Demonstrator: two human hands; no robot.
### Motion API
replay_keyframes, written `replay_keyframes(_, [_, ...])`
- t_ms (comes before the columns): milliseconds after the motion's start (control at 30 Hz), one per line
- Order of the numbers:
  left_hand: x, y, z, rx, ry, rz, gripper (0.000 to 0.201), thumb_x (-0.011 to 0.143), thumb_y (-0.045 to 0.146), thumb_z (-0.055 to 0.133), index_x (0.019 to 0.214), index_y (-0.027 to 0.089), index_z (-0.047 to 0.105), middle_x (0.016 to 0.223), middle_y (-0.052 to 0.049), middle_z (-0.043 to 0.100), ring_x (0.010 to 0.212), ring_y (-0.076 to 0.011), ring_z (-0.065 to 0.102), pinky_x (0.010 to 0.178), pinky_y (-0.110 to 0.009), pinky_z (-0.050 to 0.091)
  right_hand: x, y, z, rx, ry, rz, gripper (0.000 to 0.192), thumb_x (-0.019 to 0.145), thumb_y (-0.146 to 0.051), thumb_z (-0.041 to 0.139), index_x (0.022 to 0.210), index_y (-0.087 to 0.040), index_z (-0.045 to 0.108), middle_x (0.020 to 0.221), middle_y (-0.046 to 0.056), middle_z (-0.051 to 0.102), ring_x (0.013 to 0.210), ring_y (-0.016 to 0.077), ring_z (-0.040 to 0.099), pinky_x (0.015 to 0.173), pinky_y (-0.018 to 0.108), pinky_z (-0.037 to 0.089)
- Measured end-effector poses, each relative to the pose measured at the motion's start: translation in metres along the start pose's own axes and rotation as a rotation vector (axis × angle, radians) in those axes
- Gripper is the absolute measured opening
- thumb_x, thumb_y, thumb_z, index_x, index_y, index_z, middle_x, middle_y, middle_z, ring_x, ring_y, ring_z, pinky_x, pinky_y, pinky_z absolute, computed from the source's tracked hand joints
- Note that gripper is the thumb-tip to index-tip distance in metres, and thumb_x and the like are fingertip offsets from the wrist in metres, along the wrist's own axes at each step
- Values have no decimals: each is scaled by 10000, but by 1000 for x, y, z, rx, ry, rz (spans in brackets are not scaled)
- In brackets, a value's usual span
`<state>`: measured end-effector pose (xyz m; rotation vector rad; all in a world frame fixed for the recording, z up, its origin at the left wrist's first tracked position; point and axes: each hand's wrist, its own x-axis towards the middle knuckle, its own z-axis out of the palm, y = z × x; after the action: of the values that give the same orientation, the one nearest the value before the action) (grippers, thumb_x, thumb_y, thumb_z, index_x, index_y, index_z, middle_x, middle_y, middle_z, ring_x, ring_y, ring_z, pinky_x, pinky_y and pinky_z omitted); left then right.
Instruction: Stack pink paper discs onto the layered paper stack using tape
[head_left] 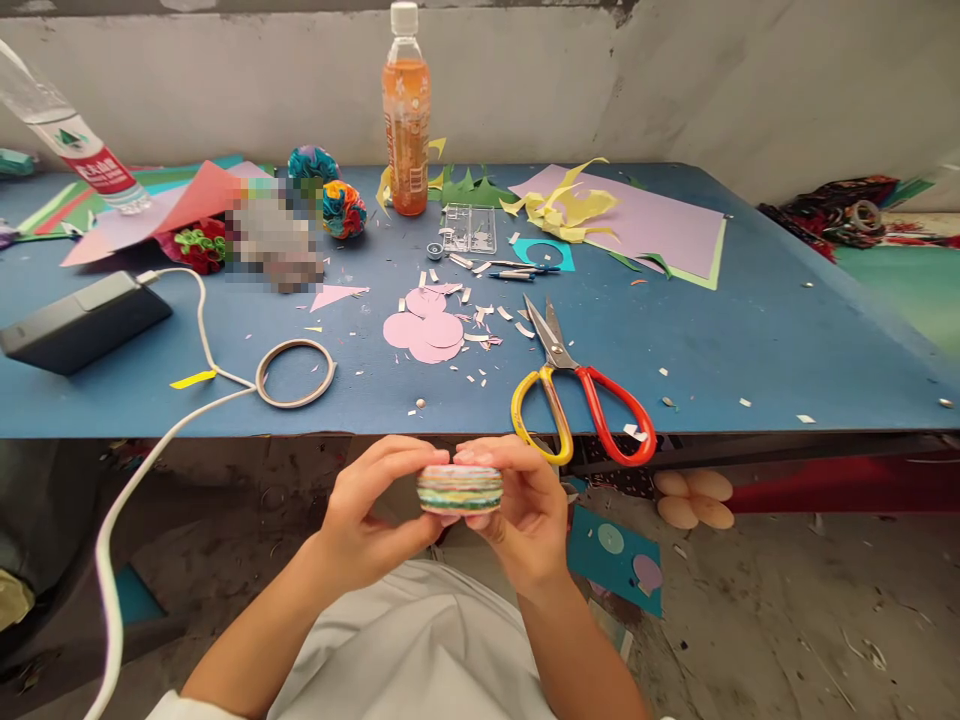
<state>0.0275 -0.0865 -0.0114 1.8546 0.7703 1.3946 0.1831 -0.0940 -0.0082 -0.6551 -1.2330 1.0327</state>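
Note:
Just in front of the table's near edge, I hold a stack of round coloured paper pieces (pixel 459 490) between both hands. Its layered edge faces me, striped white, green, yellow and orange. My left hand (pixel 375 505) pinches the stack from the left, thumb below and fingers on top. From the right, my right hand (pixel 529 505) grips it the same way. Scissors (pixel 556 360) with one yellow and one red handle lie beyond my right hand, blades parted. Several pink paper circles (pixel 435 330) lie on the table ahead, among small white scraps.
On the blue table (pixel 787 340) stand an orange drink bottle (pixel 409 130) and a tilted water bottle (pixel 97 160). A tape roll (pixel 295 374), a cabled black device (pixel 86 320), paper flowers (pixel 344 210) and lilac sheets (pixel 660 225) lie around. Part of the back left is pixelated.

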Motion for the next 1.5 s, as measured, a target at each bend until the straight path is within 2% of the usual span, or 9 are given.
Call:
replay_keyframes(133, [-4,-3,5,-12,23,-138,447,725,105,724,1144,192,595,999,-86,673,894,-185,642,796,-283,541,-2,7,4,147,73,134,222,774,-333,706,983,-300,641,850,-17,587,767,98,568,682,193,489])
replay_keyframes(267, [-5,0,3,62,-3,-115,420,756,95,690,1157,190,606,933,-75,672,831,-165,636,722,-252,536,-1,6,-3,-18,8,143,332,738,-374,734,1054,-311,653,919,3,608,813,124,568,715,221,477])
replay_keyframes(367, [-5,3,2,100,-18,-67,474,757,80,682,1205,206,590,949,-73,674,809,-155,636,704,-242,536,-1,4,-5,-61,3,118,278,748,-380,723,1013,-304,681,887,13,616,796,139,555,700,242,465])
replay_keyframes(500, [-7,1,4,26,39,-60,532,746,91,702,1240,236,567,1050,-78,678,935,-180,636,812,-267,533,-3,7,0,160,120,225,262,726,-410,735,964,-307,700,874,8,609,781,131,564,686,239,483])
replay_keyframes(633, [-8,2,2,-80,-4,-34,547,736,137,728,1250,226,563,1104,-102,666,1021,-218,616,881,-321,522,-5,11,6,382,159,398,377,698,-496,729,1028,-317,692,912,22,655,808,155,605,738,290,516])
replay_keyframes(800, [-5,12,3,8,34,-33,531,716,87,727,1211,215,582,1080,-97,656,994,-202,618,860,-310,526,-7,15,10,465,185,454,396,691,-515,727,1016,-294,683,958,40,669,828,170,624,757,310,527])
replay_keyframes(1167, [-1,27,8,184,69,-58,446,712,141,723,1135,182,588,1018,-103,663,911,-203,640,736,-289,558,-10,10,17,412,292,513,427,639,-529,761,956,-258,671,850,24,632,752,136,604,645,231,531])
replay_keyframes(1300, [1,28,9,217,75,-58,447,706,123,719,1129,178,585,1016,-98,663,909,-197,637,742,-286,551,-11,10,18,406,295,520,436,648,-542,749,965,-256,661,869,32,642,738,150,619,630,252,538])
replay_keyframes(1500, [-2,18,6,91,50,-177,375,738,81,691,1086,196,611,999,-55,692,901,-162,653,804,-254,546,-15,12,11,251,254,323,402,689,-490,740,1013,-263,669,952,51,671,860,191,640,770,327,545])
